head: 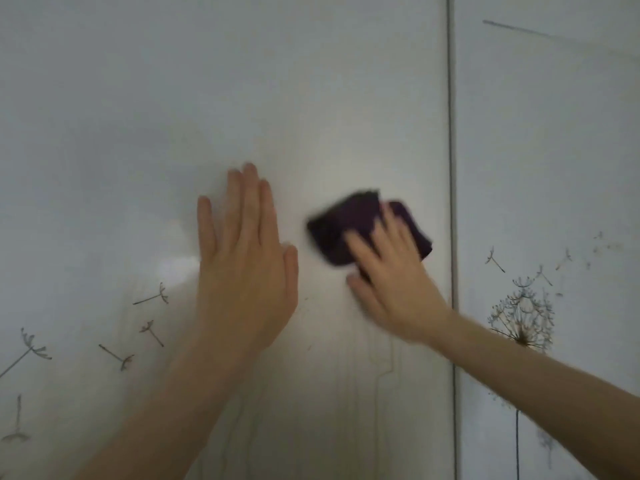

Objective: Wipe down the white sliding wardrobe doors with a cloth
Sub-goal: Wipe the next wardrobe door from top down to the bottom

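Two hands on the left door (138, 98)

Left hand (244, 265) lies flat, left of the cloth (341, 226) under the right hand (391, 282); the right door (554, 133) lies beyond the seam.

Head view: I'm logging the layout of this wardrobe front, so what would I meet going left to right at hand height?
From the left: dandelion seed prints → left hand, flat on the left wardrobe door → purple cloth, pressed by the right hand → door seam → dandelion head print.
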